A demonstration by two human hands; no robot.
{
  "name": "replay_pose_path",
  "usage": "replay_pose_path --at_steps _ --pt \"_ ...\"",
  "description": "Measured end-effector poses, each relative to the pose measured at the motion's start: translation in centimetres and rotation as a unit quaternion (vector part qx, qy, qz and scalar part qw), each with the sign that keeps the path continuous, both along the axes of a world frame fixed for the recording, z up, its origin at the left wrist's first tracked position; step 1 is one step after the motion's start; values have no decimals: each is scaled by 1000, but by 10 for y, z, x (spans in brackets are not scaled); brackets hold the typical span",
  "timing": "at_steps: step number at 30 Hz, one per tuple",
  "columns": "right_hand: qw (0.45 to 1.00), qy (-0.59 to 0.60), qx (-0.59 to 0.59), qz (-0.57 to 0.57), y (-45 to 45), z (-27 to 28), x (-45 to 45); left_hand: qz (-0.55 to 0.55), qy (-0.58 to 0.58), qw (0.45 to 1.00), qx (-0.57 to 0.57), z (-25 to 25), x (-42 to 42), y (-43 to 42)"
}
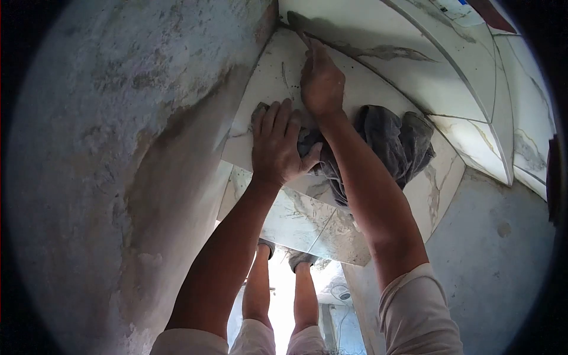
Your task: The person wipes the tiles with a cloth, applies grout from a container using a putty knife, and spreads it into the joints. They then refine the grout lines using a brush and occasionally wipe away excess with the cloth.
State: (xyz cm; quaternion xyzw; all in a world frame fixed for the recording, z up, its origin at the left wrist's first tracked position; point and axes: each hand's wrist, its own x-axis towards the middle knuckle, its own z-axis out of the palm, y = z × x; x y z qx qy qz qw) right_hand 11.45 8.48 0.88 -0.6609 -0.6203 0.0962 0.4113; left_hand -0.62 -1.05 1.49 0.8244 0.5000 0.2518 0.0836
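My left hand (277,142) lies with its fingers spread on a dark grey cloth (384,139), at the left part of a marble-patterned tile step (269,77). Farther up, my right hand (323,80) is closed near the inner corner, where the step meets a tiled riser (390,50). A thin, pointed thing shows at its fingertips; what it is cannot be made out. The cloth lies bunched under my left hand and beyond my right forearm.
A rough plastered wall (118,148) rises close on the left. Lower tiled steps (302,216) lie below, with my feet on them. At the upper right are curved tiled steps (473,65); a bluish wall (491,236) stands at the right.
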Motion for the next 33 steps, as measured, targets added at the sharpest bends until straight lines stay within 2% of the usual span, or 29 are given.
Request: replay_pose_path --at_steps 3,6,10,13,15,17,22,24,28,33 --pt "998 -56 -31 7 11 -5 -7 -6 -8 1000 5 -2 0 -1" --pt "999 -9 -31 -12 1 -5 -7 -8 -9 1000 8 -1 -1 2" --pt "998 -27 -60 -17 2 -7 -9 -10 -5 1000 -5 -2 0 -1" --pt "1000 -15 -14 -11 2 -3 -12 -9 -7 1000 0 0 0 -1" --pt "995 -8 -99 -29 -1 0 -11 -10 -3 1000 0 -1 -1 1" --pt "994 -23 -102 -22 4 -2 -15 -9 5 1000 -10 -3 0 0" --pt "997 -16 -74 -14 5 -6 -14 -7 4 1000 8 -3 -2 1" --pt "999 -41 -17 -13 7 -10 -14 -11 0 1000 5 -3 1 -2" --pt "998 -7 -69 -4 8 -5 -14 -8 -6 1000 1 1 0 2" --pt "1000 -6 26 -13 12 -8 -9 -9 -5 1000 -3 -1 0 1"
